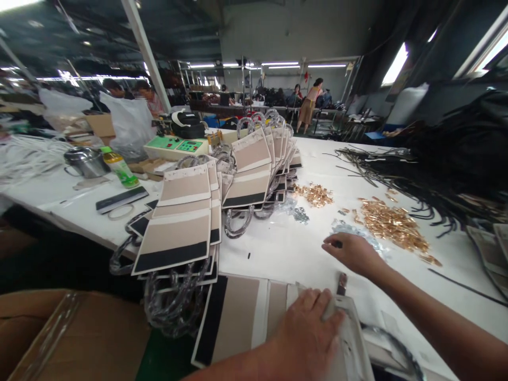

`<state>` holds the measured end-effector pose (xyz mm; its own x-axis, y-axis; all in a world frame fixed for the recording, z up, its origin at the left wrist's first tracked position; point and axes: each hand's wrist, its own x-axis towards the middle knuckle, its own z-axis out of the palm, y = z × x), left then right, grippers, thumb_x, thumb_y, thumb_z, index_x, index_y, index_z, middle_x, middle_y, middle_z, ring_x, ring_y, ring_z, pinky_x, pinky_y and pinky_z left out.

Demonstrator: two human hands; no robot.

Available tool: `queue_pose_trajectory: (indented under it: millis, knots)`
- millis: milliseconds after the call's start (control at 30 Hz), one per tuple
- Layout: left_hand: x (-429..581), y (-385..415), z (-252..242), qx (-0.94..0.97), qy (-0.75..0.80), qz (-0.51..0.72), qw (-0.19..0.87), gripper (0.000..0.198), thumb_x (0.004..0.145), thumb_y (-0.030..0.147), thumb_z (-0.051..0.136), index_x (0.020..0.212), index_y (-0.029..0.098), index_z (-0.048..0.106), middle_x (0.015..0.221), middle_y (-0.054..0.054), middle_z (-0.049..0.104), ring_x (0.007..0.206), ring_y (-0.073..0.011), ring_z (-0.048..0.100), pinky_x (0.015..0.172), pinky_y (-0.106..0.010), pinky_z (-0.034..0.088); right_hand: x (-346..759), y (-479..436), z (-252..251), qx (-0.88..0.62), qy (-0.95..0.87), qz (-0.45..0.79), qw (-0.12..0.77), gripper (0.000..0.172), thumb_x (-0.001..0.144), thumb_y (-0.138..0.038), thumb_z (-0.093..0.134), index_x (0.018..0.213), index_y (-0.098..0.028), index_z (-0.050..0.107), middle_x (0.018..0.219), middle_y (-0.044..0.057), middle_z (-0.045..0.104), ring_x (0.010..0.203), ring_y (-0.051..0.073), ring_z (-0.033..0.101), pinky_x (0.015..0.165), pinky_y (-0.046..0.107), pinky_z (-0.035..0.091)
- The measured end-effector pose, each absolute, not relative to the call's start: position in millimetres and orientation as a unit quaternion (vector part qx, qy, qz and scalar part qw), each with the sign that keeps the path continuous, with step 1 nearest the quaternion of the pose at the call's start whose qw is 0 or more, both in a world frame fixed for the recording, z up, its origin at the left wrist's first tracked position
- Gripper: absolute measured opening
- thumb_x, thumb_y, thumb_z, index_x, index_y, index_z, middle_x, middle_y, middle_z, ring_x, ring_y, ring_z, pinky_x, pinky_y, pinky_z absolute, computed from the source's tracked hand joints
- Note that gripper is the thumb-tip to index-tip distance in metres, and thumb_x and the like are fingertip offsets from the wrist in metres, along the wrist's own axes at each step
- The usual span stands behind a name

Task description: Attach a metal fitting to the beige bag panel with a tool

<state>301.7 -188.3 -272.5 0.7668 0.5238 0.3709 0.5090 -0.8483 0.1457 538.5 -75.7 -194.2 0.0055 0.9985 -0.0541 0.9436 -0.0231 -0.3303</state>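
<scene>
At the edge of the table, the near panel lies beneath the left hand, with the front stack of panels just beyond it to the left and the rear stack of panels farther behind. Beyond the near panel to the right come the right hand, the heap of fittings and the cords. Left of it, lower than the tabletop, sits the carton.

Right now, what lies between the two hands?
Head view: past the edge of the striped piece under the left hand, a short brown tab, then white tabletop up to the right hand.
</scene>
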Motion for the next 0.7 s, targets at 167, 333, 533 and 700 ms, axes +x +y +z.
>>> queue_pose_trajectory:
  millis: [167, 333, 533, 700]
  knots:
    - [311, -178, -311, 0.929, 0.257, 0.259, -0.069, 0.051, 0.102, 0.057, 0.054, 0.145, 0.029, 0.058, 0.155, -0.011, 0.061, 0.130, -0.0288, 0.064, 0.111, -0.042, 0.053, 507, 27, -212, -0.721, -0.678, 0.116, 0.086, 0.044, 0.096, -0.044, 0.064, 0.133, -0.023, 0.077, 0.118, 0.011, 0.079, 0.105, 0.032, 0.072, 0.078, 0.036, 0.051]
    - [337, -178, -344, 0.901, 0.299, 0.293, -0.113, 0.032, 0.102, 0.052, 0.059, 0.129, 0.039, 0.068, 0.137, -0.004, 0.074, 0.114, -0.0258, 0.074, 0.096, -0.039, 0.064, 499, 75, -235, -0.733, -0.664, 0.129, 0.069, 0.029, 0.091, -0.038, 0.064, 0.108, -0.025, 0.084, 0.102, 0.009, 0.080, 0.094, 0.030, 0.073, 0.067, 0.033, 0.045]
    - [340, -180, -347, 0.915, 0.299, 0.256, -0.092, 0.034, 0.105, 0.050, 0.056, 0.136, 0.039, 0.065, 0.140, -0.006, 0.073, 0.115, -0.0261, 0.073, 0.102, -0.042, 0.061, 509, 79, -239, -0.742, -0.647, 0.152, 0.092, 0.025, 0.083, -0.034, 0.072, 0.104, -0.025, 0.082, 0.084, 0.003, 0.079, 0.082, 0.024, 0.072, 0.062, 0.029, 0.043]
    - [311, -179, -310, 0.927, 0.267, 0.263, -0.038, 0.058, 0.102, 0.064, 0.052, 0.148, 0.028, 0.056, 0.157, -0.013, 0.058, 0.133, -0.0293, 0.063, 0.117, -0.042, 0.050, 512, 60, -222, -0.743, -0.637, 0.152, 0.139, 0.012, 0.082, -0.027, 0.071, 0.087, -0.022, 0.081, 0.082, 0.003, 0.078, 0.076, 0.021, 0.069, 0.061, 0.028, 0.044]
